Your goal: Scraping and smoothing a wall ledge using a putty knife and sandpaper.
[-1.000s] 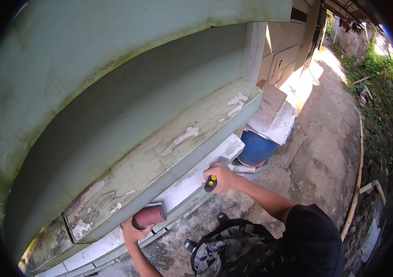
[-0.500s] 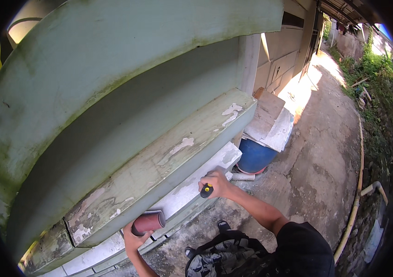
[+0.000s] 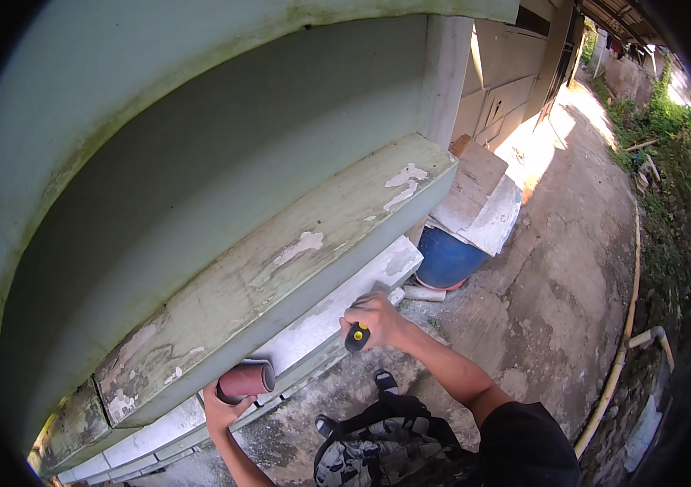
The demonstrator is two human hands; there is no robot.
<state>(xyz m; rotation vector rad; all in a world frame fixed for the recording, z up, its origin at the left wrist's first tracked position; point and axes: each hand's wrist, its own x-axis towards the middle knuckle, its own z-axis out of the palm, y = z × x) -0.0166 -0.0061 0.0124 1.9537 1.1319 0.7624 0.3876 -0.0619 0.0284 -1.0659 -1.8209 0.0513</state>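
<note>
My left hand (image 3: 220,412) is closed around a reddish-brown roll of sandpaper (image 3: 241,381), its grey inner side showing at the open end. It is beside the lower white ledge (image 3: 301,333), just under the edge of the upper ledge. Farther right, my right hand (image 3: 376,318) grips a scraper (image 3: 357,337) by its black handle, which has a yellow spot on the end. A bit of grey blade shows past my fingers, against the white ledge; whether its edge touches the surface is hard to make out.
The upper green ledge (image 3: 280,268) has peeling paint and juts out over the white one. A blue drum (image 3: 449,258) topped with boards (image 3: 475,191) stands beyond the ledge end. To the right run a concrete path (image 3: 557,268), a pale pipe (image 3: 623,365) and plants.
The view has shifted slightly, so more of the wall recess shows. My right hand has moved a little left along the white ledge with the scraper; my left still holds the sandpaper roll.
</note>
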